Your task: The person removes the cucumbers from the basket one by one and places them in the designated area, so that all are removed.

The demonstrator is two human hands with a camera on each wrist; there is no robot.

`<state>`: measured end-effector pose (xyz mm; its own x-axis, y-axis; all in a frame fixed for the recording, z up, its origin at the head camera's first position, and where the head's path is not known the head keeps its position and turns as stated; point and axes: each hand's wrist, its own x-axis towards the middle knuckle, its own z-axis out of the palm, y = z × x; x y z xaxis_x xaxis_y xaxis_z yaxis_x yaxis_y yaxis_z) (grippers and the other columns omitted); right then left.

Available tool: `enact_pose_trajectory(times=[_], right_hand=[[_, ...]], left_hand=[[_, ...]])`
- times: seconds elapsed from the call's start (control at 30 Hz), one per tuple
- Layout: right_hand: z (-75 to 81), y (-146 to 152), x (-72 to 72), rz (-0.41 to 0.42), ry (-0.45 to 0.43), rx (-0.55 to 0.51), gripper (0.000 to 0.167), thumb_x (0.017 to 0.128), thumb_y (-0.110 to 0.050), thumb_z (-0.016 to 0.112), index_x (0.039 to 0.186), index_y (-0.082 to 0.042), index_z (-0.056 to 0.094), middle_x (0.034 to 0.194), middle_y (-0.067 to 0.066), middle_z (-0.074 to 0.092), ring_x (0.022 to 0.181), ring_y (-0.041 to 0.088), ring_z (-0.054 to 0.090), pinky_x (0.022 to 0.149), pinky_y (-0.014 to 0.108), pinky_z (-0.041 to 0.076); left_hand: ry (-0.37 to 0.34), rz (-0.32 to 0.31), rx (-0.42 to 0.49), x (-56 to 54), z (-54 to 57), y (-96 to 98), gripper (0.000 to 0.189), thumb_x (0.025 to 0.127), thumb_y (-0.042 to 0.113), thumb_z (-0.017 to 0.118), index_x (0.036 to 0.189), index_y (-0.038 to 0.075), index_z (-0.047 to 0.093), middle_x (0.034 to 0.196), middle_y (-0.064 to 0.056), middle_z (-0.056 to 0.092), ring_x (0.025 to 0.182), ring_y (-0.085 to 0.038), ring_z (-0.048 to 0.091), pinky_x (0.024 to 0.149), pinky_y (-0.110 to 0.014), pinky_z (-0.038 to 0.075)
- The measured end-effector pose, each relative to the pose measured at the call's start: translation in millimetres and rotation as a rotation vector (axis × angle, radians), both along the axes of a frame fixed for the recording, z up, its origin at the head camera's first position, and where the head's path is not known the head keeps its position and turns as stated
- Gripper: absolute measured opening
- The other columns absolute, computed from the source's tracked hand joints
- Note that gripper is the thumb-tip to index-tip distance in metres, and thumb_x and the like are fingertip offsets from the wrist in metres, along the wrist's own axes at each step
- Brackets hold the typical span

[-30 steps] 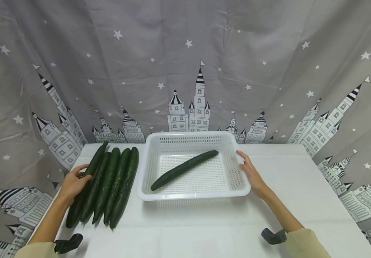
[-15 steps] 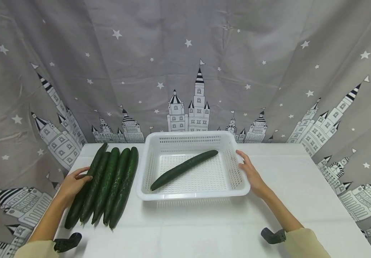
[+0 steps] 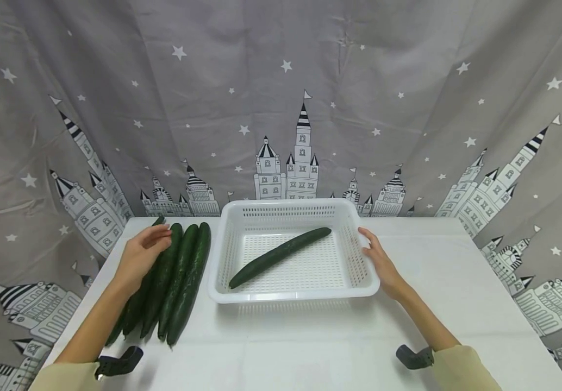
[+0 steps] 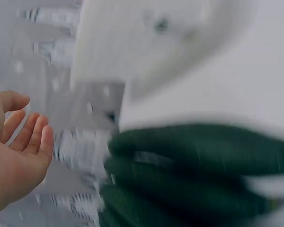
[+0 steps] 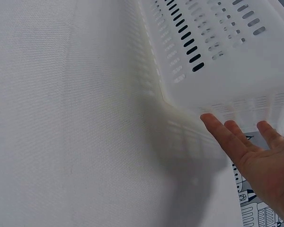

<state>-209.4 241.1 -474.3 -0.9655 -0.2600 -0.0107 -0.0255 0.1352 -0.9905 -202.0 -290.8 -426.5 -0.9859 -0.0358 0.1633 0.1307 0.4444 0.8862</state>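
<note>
My left hand (image 3: pixel 140 256) is raised above the left side of a row of dark green cucumbers (image 3: pixel 192 282). Its fingers are loosely curved, and the palm (image 4: pixel 21 165) holds nothing in the left wrist view. The hand and forearm cover part of the leftmost cucumbers. Against the right wall of a white plastic basket (image 3: pixel 295 296) rests my right hand (image 3: pixel 383 269), with fingers extended onto the wall in the right wrist view. One cucumber (image 3: pixel 281 257) lies diagonally inside the basket.
The white-covered table (image 3: pixel 300 347) carries the basket near its back edge, with the cucumber row to the basket's left. Behind hangs a grey curtain (image 3: pixel 203 98) printed with stars and castles. Dark curved pieces (image 3: pixel 120 363) project from both wrists.
My left hand has come off the leftmost cucumber and moved up and to the right, over the row. The right hand and the basket stay where they were.
</note>
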Motion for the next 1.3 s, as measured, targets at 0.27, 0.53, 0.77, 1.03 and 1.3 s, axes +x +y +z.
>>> enact_pose_trajectory(times=[0.27, 0.53, 0.77, 1.03, 1.3], right_hand=[[1.0, 0.4, 1.2, 0.003, -0.007, -0.004, 0.057, 0.107, -0.023, 0.026, 0.160, -0.017, 0.007, 0.163, 0.021, 0.007, 0.140, 0.052, 0.026, 0.101, 0.059, 0.041], [-0.3, 0.6, 0.4, 0.006, -0.008, -0.016, 0.058, 0.106, -0.021, 0.025, 0.160, -0.016, 0.005, 0.164, 0.021, 0.003, 0.142, 0.052, 0.021, 0.104, 0.060, 0.037], [-0.7, -1.1, 0.2, 0.005, -0.003, -0.011, 0.058, 0.106, -0.021, 0.026, 0.160, -0.016, 0.006, 0.164, 0.020, 0.003, 0.143, 0.051, 0.020, 0.104, 0.060, 0.036], [-0.9, 1.2, 1.1, 0.000, 0.009, -0.004, 0.057, 0.107, -0.022, 0.025, 0.160, -0.015, 0.006, 0.163, 0.021, 0.005, 0.141, 0.053, 0.023, 0.103, 0.062, 0.037], [-1.6, 2.0, 1.6, 0.018, 0.021, 0.015, 0.055, 0.108, -0.024, 0.023, 0.160, -0.017, 0.006, 0.162, 0.022, 0.006, 0.140, 0.053, 0.026, 0.101, 0.060, 0.042]], left_hand=[[0.014, -0.276, 0.008, -4.1, 20.5, 94.2, 0.045, 0.099, 0.011, 0.064, 0.141, 0.001, 0.052, 0.134, -0.021, 0.057, 0.121, -0.034, 0.056, 0.095, -0.030, 0.050], [-0.090, -0.448, -0.009, -19.4, 2.0, 162.3, 0.045, 0.096, 0.005, 0.065, 0.139, -0.003, 0.053, 0.136, -0.020, 0.055, 0.127, -0.041, 0.050, 0.105, -0.051, 0.042], [-0.170, -0.439, -0.040, -35.9, -13.8, 196.4, 0.042, 0.095, -0.001, 0.062, 0.136, 0.000, 0.056, 0.139, -0.020, 0.055, 0.133, -0.038, 0.046, 0.109, -0.054, 0.035], [-0.187, -0.400, -0.210, -47.5, -25.5, 213.7, 0.042, 0.092, -0.001, 0.064, 0.133, 0.004, 0.061, 0.136, -0.012, 0.059, 0.134, -0.035, 0.047, 0.108, -0.051, 0.038], [-0.185, -0.413, -0.316, -56.5, -34.5, 216.9, 0.046, 0.090, -0.002, 0.065, 0.135, 0.003, 0.059, 0.133, -0.017, 0.060, 0.121, -0.035, 0.057, 0.100, -0.046, 0.046]])
